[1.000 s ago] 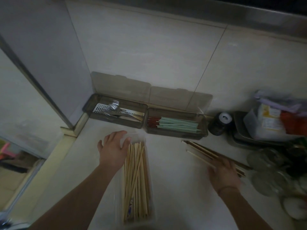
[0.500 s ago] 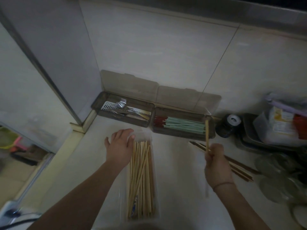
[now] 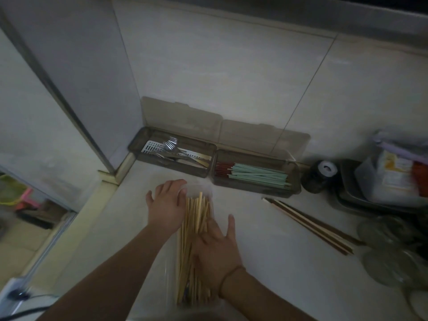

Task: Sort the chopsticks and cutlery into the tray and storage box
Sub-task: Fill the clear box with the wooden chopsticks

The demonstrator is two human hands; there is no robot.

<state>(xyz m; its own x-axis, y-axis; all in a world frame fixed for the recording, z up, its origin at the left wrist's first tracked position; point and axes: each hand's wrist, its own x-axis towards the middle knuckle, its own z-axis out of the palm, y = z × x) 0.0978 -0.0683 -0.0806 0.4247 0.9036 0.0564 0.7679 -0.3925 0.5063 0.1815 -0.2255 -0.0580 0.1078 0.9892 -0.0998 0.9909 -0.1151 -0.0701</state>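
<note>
Mid-sort: left hand [image 3: 167, 206] rests open on the clear tray [image 3: 201, 192], right hand [image 3: 216, 245] lies flat on the bamboo chopsticks [image 3: 194, 218], so next probably the dark chopsticks [image 3: 308, 224] at right.

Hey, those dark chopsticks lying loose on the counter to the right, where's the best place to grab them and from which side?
Probably pinch the dark chopsticks near their middle, from above. They lie flat and bunched diagonally on the counter, with glass jars crowding the near end, so the middle looks freest.
</note>
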